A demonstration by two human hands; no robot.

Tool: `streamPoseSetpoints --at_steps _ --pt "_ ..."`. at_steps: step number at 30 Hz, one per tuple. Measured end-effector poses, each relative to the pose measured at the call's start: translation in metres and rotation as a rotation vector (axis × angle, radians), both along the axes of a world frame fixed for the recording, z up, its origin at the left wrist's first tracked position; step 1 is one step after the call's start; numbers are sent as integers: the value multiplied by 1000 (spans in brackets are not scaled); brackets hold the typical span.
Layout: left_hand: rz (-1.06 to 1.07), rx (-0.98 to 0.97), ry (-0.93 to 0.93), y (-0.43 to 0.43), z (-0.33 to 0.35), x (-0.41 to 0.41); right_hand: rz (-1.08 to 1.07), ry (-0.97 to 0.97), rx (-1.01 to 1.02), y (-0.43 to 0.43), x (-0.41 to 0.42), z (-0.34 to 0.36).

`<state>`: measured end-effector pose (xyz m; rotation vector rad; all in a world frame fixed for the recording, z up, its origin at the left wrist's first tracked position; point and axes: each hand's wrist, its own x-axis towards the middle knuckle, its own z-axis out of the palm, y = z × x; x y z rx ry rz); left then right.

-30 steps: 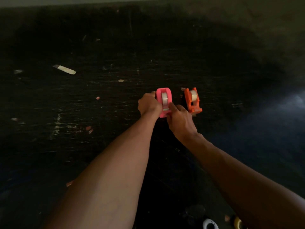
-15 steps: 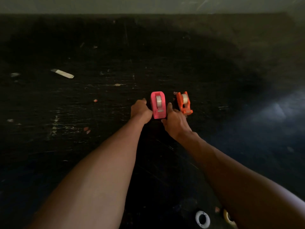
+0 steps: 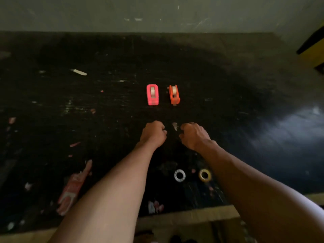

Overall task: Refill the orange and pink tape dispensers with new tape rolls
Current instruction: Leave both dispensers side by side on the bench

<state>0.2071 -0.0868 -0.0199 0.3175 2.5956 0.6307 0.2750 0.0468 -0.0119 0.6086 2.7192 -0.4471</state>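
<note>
Head camera looks down at a dark, scratched table [image 3: 245, 81]. The pink dispenser [image 3: 152, 94] stands far from the person, in the middle of the table. The orange dispenser [image 3: 174, 94] stands just beside it on the right, not touching it. Each one shows a pale roll of tape sitting inside.

Both hands are nearer than the dispensers and well apart from them. The left hand [image 3: 153, 133] is curled into a fist, and I see nothing in it. The right hand [image 3: 193, 135] has its fingers bent loosely, and it holds nothing that I can see. A small pale scrap [image 3: 175, 126] lies on the table between the two hands.

Near the person lie a white ring [image 3: 179, 175] and a yellow ring [image 3: 204, 175], side by side. I think these are the old empty rolls, but it is too blurry to be sure. A red wrapper [image 3: 73, 188] lies near on the left, and a white strip [image 3: 78, 72] lies far on the left.

I think the filling step is done for both dispensers, since each has a roll in it. The job looks close to its end. The next move could be a check. Someone would reach far again and see that each tape end sits over its cutter. That needs a soft pinch, because the dispensers are light and could tip or slide.
</note>
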Motion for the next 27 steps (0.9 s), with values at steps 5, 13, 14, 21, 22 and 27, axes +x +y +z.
streamPoseSetpoints --at_steps 5,13,14,21,22,27 --pt "-158 -34 -10 12 -9 86 -22 -43 14 7 86 -8" --pt "-360 -265 -33 6 -29 152 85 -131 -53 0 145 -27" --pt "-368 -279 -14 4 -31 155 94 -118 -52 -1 146 -29" --pt "-281 -241 85 -13 -27 125 99 -68 -105 -10 112 -23" --pt "-251 -252 97 -17 -22 113 110 -50 -99 -14 99 -18" --pt "-105 -240 124 -47 1 26 167 -22 -50 -40 3 5"
